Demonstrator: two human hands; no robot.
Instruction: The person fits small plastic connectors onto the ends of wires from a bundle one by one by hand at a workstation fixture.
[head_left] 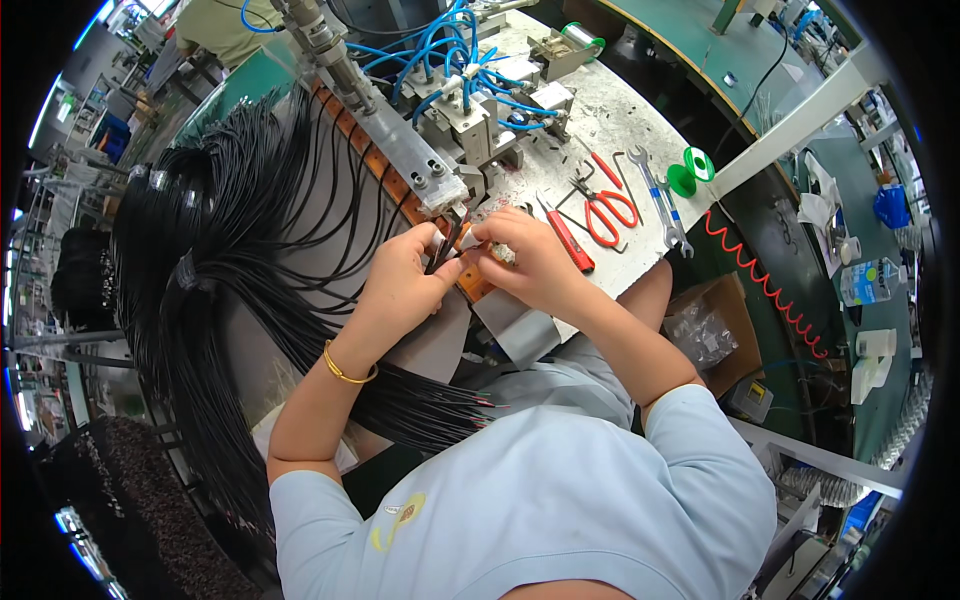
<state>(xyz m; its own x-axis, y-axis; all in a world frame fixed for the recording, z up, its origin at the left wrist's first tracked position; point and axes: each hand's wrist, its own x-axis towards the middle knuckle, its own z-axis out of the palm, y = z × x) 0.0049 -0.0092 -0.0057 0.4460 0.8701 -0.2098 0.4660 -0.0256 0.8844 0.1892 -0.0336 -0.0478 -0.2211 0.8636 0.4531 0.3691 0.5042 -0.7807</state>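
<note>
My left hand [398, 285] is closed in a pinch around a thin black cable [436, 258], just below the front end of a bench machine [438, 190]. Close against it, my right hand [522, 262] pinches thumb to forefinger at the cable's end; whatever is between those fingertips is too small to tell. White covers sit on some fingertips of both hands. A large bundle of black cables [235, 240] hangs to the left, tied in places, with one branch running under my left forearm. Several single cables lead from it along an orange-brown strip [392, 188] towards the machine.
Right of the machine lie a red utility knife [568, 240], red-handled scissors [612, 218], wrenches [662, 205] and a green spool [690, 173]. Blue air tubes [440, 60] crowd the machine top. A red coiled hose [765, 285] hangs beyond a cardboard box [722, 325].
</note>
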